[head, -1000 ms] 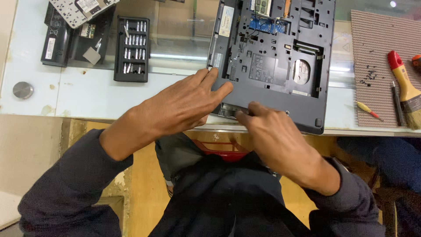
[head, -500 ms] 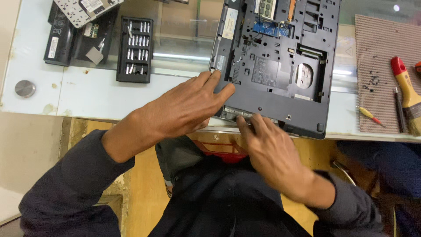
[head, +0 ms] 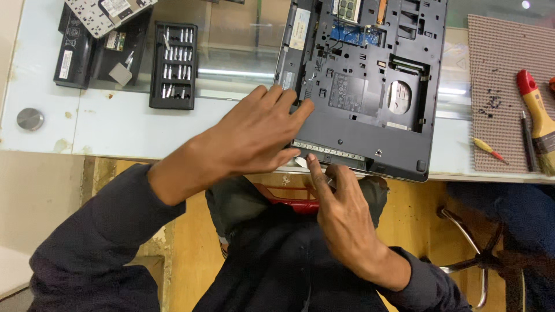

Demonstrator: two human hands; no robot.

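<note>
left hand (head: 260,136) flat, released, on matte-plastic laptop base (head: 370,86) | right hand (head: 341,202) pinching its ridged edge

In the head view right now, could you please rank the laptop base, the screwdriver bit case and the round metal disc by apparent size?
1. Laptop base, by far the largest.
2. Screwdriver bit case.
3. Round metal disc, the smallest.
All lie on the same glass table, so nearness hardly affects the order.

Dark grey laptop base (head: 370,92), ribbed brown mat (head: 503,63)
</note>
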